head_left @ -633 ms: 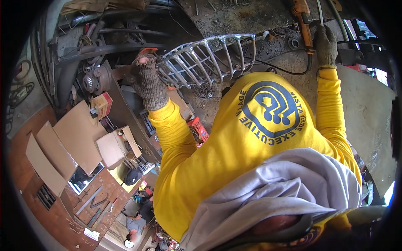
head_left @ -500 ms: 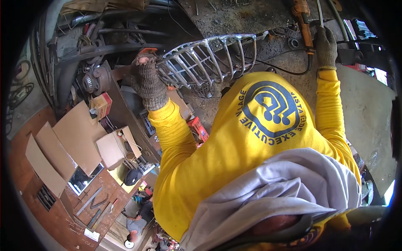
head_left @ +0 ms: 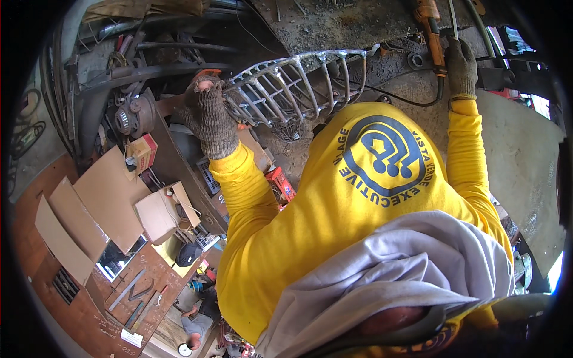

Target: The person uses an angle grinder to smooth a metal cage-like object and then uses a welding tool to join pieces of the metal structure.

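A curved cage-like metal frame (head_left: 286,86) of welded bars lies across the space in front of my chest. My left hand (head_left: 208,113), in a grey knit glove with bare fingertips, is closed around the frame's left end. An orange-red piece (head_left: 209,73) shows just beyond those fingers; its kind is unclear. At the upper right my gloved right hand (head_left: 462,68) is closed around a thin pale rod (head_left: 453,21) that points away from me. Beside it, on the left, is an orange angle grinder (head_left: 431,36) with a dark cord, apart from my fingers.
A dark, debris-strewn metal worktop (head_left: 340,27) stretches along the far side. To the left are an old motor (head_left: 134,113) and cardboard flaps (head_left: 110,197). Tools lie on a brown board (head_left: 128,268). A person (head_left: 197,325) is low at the left; a grey sheet (head_left: 519,167) stands right.
My right hand and the rod have shifted very slightly left. The left hand stays on the frame, which looks almost unmoved. The other person has shifted a little to the right.
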